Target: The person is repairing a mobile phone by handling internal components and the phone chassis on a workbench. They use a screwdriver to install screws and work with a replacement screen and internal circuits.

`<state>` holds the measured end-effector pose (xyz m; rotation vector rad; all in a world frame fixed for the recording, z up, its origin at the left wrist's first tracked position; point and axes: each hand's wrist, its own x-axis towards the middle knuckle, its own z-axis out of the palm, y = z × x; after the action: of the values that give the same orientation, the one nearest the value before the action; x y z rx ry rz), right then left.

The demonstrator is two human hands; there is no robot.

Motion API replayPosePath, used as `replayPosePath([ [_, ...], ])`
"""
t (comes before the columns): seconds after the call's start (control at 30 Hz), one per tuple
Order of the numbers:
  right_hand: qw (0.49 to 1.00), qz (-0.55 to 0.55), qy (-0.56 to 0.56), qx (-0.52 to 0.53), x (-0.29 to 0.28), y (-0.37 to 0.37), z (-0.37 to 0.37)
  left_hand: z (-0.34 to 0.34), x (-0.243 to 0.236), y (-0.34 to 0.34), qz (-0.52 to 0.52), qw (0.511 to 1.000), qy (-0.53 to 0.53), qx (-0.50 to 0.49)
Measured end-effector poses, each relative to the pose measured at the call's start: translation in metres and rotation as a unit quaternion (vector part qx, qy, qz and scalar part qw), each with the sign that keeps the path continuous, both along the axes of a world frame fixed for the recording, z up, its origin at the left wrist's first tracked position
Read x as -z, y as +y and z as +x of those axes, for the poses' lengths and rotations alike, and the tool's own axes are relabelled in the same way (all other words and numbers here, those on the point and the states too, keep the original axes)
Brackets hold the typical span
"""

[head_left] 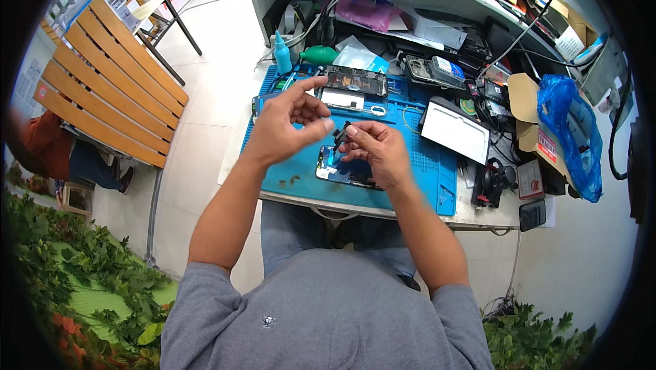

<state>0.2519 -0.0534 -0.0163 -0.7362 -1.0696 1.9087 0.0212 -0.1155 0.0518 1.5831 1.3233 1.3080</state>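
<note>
Right grip (384, 151) pinches one small black part (341, 136); left grip (281, 127) parted, empty; one blue mat (299, 165) beneath

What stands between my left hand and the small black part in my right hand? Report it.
Nothing visible: no object shows between the left hand and the small black part, which the right hand pinches above the blue mat.
</note>
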Motion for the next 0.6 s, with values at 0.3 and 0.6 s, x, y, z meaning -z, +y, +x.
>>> replayPosePath([
  [0.3, 0.985, 0.067, -0.107, -0.12, -0.012, 0.009, 0.009, -0.01, 0.013, 0.012, -0.217, 0.967, -0.097, 0.094],
  [0.6, 0.985, 0.062, -0.11, -0.121, -0.013, 0.007, 0.004, -0.014, 0.017, 0.009, -0.231, 0.957, -0.142, 0.101],
])
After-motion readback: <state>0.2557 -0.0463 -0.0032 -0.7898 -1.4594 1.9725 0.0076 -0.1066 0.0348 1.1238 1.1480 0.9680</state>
